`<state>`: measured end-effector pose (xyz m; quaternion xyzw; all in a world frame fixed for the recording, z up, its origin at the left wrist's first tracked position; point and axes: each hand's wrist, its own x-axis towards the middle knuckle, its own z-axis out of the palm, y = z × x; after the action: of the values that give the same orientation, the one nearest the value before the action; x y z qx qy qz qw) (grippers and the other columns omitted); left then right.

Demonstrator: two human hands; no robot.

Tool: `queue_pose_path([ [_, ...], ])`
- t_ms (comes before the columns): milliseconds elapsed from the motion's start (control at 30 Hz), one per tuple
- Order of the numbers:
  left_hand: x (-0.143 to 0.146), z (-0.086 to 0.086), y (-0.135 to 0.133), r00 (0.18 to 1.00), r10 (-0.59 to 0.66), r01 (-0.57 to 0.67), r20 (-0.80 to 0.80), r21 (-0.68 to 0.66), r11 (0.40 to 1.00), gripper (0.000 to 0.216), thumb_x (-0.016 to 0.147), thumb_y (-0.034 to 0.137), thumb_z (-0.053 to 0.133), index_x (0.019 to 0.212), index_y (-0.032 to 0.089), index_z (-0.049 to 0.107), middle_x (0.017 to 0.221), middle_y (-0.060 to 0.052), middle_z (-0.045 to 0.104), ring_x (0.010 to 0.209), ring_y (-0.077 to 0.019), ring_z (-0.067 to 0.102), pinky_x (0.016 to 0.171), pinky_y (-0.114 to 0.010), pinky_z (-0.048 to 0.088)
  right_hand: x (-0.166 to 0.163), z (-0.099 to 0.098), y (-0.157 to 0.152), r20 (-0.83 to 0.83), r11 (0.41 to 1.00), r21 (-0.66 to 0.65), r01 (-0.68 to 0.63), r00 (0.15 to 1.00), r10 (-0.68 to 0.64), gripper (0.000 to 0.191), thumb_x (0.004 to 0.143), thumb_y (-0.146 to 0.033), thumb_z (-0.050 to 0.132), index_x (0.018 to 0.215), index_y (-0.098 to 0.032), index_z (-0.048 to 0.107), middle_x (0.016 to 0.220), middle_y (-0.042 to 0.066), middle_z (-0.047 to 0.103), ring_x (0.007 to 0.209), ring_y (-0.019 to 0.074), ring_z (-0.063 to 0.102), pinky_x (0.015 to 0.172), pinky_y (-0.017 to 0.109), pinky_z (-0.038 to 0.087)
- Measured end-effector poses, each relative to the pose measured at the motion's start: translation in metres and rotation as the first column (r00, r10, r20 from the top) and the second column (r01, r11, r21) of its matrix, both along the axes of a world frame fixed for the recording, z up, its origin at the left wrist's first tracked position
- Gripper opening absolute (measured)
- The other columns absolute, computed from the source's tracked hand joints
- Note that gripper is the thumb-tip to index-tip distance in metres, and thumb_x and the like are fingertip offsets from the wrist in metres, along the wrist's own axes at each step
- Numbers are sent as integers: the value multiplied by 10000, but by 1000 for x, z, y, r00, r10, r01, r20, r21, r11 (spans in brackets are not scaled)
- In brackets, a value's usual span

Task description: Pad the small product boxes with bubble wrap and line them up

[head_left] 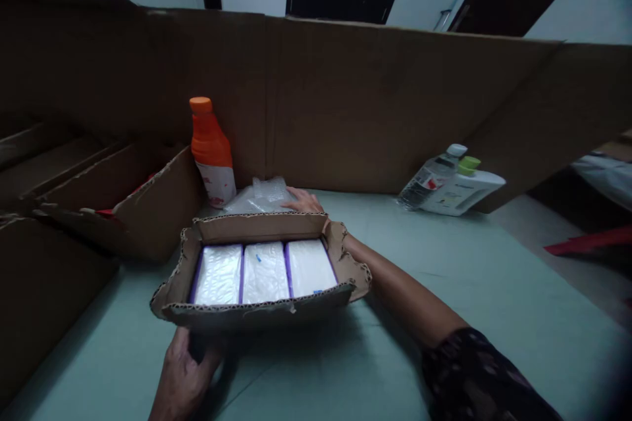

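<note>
A low cardboard box [259,319] with torn, wavy edges stands before me. Inside are white packs [263,270] with purple sides, lined up under clear plastic. My left hand [185,368] grips the box from below its front left edge; the fingertips are hidden under it. Past the back right corner, my right hand [306,200] has its fingers stretched out at the clear bubble wrap [261,196]. The box's rear wall hides part of that palm, so whether it also touches the box is unclear.
An orange-capped bottle [212,158] stands behind the box. More cardboard boxes [165,207] fill the left side. At the right, a clear plastic bottle [428,181] leans beside a white bottle with a green cap [464,191]. A tall cardboard wall [345,105] bounds the back.
</note>
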<state>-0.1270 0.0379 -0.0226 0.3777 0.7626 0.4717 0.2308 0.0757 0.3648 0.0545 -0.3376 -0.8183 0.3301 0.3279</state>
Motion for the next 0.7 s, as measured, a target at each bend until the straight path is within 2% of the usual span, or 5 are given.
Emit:
queue_pose_path([
  [133,-6,-10,0,999,-19,19,-41,10,1000,555,723,652,646,1039,196,664,1041,-161,739,1003,-393,685,824,-535,567,-17,3,11,-35,989,49,138,990,-136,339,832,-236,667,1164,-198,724,1402,81,613,1386,315,470,1210,493,285],
  [267,-4,1,4,997,-66,69,-41,55,996,528,730,602,660,1054,187,647,983,-142,732,940,-354,689,787,-483,568,39,15,-23,-142,928,36,372,921,-363,569,909,-353,514,1429,-123,504,1499,173,494,1362,302,489,1148,498,387],
  [400,-1,17,6,995,-90,92,-33,80,992,545,717,591,658,1076,182,623,893,-84,709,692,-247,646,619,-366,529,119,-4,-117,-190,811,-242,533,794,-578,764,801,-480,622,1456,-120,459,1497,208,494,1287,308,563,1103,479,436],
  [500,-2,23,4,995,-94,95,-39,27,995,576,685,624,652,1055,184,614,692,1,620,426,-130,397,446,-305,383,157,-28,-211,-120,726,-453,518,771,-625,820,773,-529,672,1470,-157,451,1524,212,463,1352,330,515,1085,496,447],
  [700,-3,31,1,989,-107,113,-105,49,992,547,690,563,656,1091,194,600,791,-3,603,556,-140,441,538,-279,391,182,-19,-331,-61,701,-607,375,857,-512,686,834,-473,693,1439,-199,520,1316,176,651,1147,275,670,991,468,520],
])
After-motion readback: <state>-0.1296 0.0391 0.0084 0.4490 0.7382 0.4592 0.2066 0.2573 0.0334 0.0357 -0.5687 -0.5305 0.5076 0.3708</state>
